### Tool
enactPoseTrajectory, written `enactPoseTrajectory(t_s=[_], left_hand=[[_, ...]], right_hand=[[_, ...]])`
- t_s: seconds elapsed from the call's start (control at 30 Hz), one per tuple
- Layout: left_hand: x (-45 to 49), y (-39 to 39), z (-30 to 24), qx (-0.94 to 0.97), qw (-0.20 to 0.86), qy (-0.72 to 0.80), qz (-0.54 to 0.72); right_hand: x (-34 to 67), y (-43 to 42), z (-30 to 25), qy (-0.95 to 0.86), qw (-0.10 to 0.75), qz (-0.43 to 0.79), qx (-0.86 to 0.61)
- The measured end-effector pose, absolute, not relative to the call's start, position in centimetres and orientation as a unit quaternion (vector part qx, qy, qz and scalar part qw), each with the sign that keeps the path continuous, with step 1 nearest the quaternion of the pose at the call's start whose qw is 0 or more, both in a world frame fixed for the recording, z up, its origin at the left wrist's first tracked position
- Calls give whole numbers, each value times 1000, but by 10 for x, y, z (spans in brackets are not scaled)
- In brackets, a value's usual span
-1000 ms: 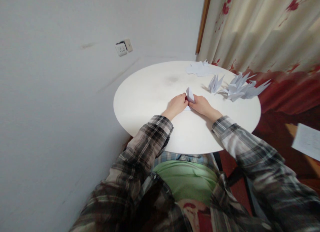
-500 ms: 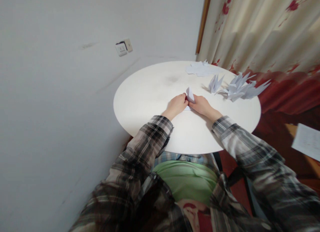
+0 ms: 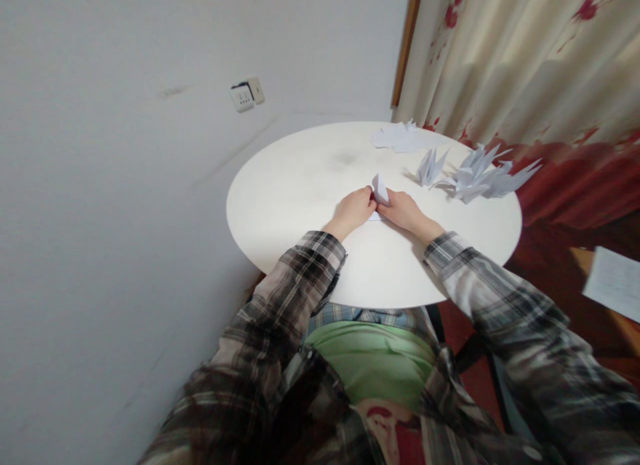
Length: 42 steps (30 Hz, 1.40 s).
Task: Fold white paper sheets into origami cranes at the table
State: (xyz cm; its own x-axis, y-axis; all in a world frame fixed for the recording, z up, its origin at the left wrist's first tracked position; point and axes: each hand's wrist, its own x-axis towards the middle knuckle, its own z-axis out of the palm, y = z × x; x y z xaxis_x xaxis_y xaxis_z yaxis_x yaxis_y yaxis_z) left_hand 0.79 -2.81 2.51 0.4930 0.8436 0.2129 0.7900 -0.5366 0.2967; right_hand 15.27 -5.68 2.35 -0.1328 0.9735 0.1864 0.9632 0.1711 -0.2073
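Near the middle of the round white table, a small folded piece of white paper (image 3: 381, 189) is held between my two hands. One flap of it stands up above the fingers, and a lower edge shows beneath them. My left hand (image 3: 355, 208) grips the paper from the left with curled fingers. From the other side my right hand (image 3: 403, 209) pinches it, thumb towards the left hand. The fingers cover much of the paper, so its full shape is hidden.
Right of my hands stands a folded paper crane (image 3: 431, 167), beside a cluster of several more cranes (image 3: 480, 176). Flat white paper sheets (image 3: 400, 139) lie at the table's (image 3: 285, 198) far edge. A wall (image 3: 125, 185) borders the left; a curtain (image 3: 525, 71) hangs behind, right.
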Motion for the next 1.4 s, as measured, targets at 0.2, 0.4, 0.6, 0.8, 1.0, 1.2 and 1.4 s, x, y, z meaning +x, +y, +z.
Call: enactPoseTrajectory(t_s=[0.2, 0.4, 0.6, 0.8, 1.0, 1.2, 1.4], left_hand=[[8, -27, 24, 862, 78, 472, 169], [8, -25, 23, 864, 72, 468, 169], [8, -27, 25, 862, 77, 475, 162], [8, -26, 25, 862, 76, 473, 163], [8, -26, 24, 862, 72, 473, 167], [8, -27, 25, 862, 78, 475, 163], [9, -27, 25, 859, 77, 480, 161]], right_hand=[[152, -58, 25, -750, 144, 21, -645], [152, -58, 26, -753, 145, 22, -642], [152, -59, 27, -752, 141, 16, -644], [151, -60, 27, -752, 137, 12, -645], [150, -60, 28, -752, 135, 13, -646], [151, -60, 28, -752, 135, 16, -645], [152, -60, 26, -751, 142, 15, -644]])
